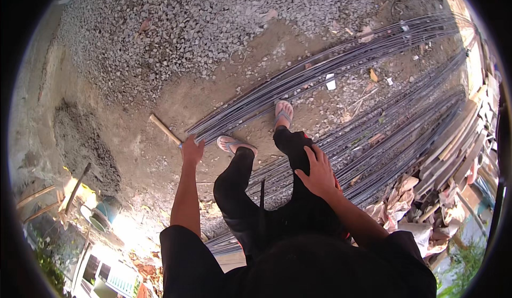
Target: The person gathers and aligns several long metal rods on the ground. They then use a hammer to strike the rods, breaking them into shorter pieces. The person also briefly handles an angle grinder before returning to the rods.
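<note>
Stretched left hand down to left end of rods, beside stick, with grip unclear; rested right hand, spread, on knee.

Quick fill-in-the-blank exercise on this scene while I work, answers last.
The right hand rests on a ____ (leg/rod).
The left hand is by the ____ (left/right) end of the upper rod bundle.
In the picture, the large gravel spread lies ____ (above/below) that bundle.
The right foot wears a ____ (boot/flip-flop).
Missing: leg; left; above; flip-flop.
</note>
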A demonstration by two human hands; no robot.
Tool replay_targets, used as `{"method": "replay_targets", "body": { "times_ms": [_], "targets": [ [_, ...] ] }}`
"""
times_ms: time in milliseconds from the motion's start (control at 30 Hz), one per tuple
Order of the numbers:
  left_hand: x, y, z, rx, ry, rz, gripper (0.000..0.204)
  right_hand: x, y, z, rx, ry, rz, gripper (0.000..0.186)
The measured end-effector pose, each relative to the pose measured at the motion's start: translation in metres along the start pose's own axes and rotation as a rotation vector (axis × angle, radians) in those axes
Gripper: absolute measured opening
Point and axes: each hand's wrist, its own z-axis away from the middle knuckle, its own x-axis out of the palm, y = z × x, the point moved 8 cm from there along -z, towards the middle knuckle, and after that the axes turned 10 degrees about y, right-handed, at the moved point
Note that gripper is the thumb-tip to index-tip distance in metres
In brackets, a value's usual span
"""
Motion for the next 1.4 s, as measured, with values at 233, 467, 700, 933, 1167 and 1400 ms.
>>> {"method": "replay_targets", "body": {
  "times_ms": [233,467,700,933,1167,1400],
  "targets": [
    [0.067,0.04,-0.103,0.234,0.084,-0.186,0.065,-0.009,-0.023,-0.055,-0.106,0.123,-0.019,0.087],
    [0.171,0.066,-0.147,0.546,0.14,-0.221,0.072,0.034,0.005,-0.086,-0.463,0.58,-0.028,0.084],
    [0.186,0.071,-0.15,0.518,0.137,-0.235,0.056,0.065,0.014,-0.128,-0.547,0.75,-0.247,0.075],
    [0.199,0.072,-0.154,0.361,0.039,-0.287,0.053,0.065,0.012,-0.127,-0.611,0.679,-0.278,0.076],
    [0.199,0.104,-0.136,0.644,0.229,-0.408,0.048,0.06,0.035,-0.105,-0.61,0.779,-0.342,0.08],
    [0.212,0.102,-0.148,0.662,0.256,-0.521,0.045,0.066,0.041,-0.092,-0.604,0.759,-0.33,0.08]
  ]
}}
